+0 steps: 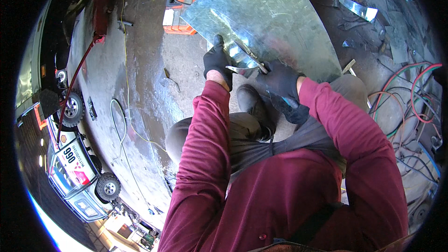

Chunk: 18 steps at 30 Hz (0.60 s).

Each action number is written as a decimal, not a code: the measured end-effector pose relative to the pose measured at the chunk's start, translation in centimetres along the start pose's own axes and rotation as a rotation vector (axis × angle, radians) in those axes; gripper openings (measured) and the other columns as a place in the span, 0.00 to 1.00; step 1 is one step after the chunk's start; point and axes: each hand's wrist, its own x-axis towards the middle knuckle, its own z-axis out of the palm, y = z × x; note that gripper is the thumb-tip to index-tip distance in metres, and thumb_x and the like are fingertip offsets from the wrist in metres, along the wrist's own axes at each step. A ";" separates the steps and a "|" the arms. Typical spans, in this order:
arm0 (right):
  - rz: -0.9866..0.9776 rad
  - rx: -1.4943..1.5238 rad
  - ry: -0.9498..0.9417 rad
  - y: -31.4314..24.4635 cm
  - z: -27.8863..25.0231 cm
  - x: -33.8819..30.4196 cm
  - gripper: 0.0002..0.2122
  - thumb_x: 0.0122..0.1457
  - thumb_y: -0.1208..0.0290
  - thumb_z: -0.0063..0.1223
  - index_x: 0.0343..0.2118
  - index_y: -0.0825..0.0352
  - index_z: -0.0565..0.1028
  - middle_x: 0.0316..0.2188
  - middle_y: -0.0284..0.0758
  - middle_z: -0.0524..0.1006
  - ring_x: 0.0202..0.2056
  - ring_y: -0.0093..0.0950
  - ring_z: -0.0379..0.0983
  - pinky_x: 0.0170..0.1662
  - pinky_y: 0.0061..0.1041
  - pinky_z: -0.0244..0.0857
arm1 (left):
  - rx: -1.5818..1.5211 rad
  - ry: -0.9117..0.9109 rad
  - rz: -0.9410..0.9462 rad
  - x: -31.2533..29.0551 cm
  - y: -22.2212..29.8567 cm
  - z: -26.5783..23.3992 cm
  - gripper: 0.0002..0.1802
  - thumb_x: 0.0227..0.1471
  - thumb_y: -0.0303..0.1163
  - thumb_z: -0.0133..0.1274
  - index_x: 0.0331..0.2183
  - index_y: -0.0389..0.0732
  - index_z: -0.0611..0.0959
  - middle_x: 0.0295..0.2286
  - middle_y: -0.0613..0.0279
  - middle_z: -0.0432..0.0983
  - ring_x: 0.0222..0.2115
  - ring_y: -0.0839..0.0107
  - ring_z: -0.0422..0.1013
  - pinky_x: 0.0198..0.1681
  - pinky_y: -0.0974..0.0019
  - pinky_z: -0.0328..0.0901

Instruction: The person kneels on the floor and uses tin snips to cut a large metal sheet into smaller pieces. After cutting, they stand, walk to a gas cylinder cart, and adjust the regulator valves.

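A large sheet of shiny metal [275, 18] lies ahead of me, its near edge reaching toward my knees. My left hand [217, 61], in a black glove, closes on that near edge with the thumb laid on top. My right hand [278, 80], gloved too, grips what look like tin snips [252, 55]; the blades point up and left over the sheet's edge. Between my hands, a bright narrow flap of metal [241, 59] bends away from the sheet. My right palm hides most of the handles.
An orange and grey toolbox [179, 14] touches the sheet's far left side. Metal offcuts [359, 9] lie at the far right, and red and green hoses [410, 88] coil on the right. A hammer-like tool [348, 67] rests by my right knee. An off-road vehicle [74, 163] stands left.
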 end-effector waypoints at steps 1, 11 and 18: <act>-0.004 0.071 -0.047 0.1 -0.1 0.2 0.20 0.59 0.55 0.55 0.41 0.70 0.79 0.31 0.48 0.81 0.34 0.43 0.78 0.42 0.40 0.69 | -0.033 -0.026 -0.026 0.2 -0.2 -0.1 0.33 0.61 0.60 0.56 0.45 0.36 0.83 0.30 0.57 0.79 0.24 0.62 0.75 0.25 0.57 0.70; -0.082 0.177 -0.300 -2.2 -3.8 1.3 0.21 0.61 0.51 0.58 0.39 0.69 0.80 0.26 0.35 0.78 0.26 0.27 0.72 0.33 0.32 0.67 | -0.160 -0.116 -0.065 2.0 -1.4 -1.3 0.28 0.63 0.55 0.55 0.45 0.38 0.83 0.32 0.60 0.80 0.27 0.62 0.76 0.26 0.55 0.70; -0.067 0.155 -0.142 -2.2 -2.1 0.3 0.19 0.61 0.54 0.56 0.40 0.68 0.80 0.28 0.40 0.79 0.30 0.31 0.74 0.38 0.35 0.68 | -0.120 -0.307 -0.140 2.0 -0.6 -2.4 0.27 0.64 0.54 0.55 0.48 0.38 0.81 0.34 0.59 0.80 0.30 0.61 0.77 0.29 0.54 0.72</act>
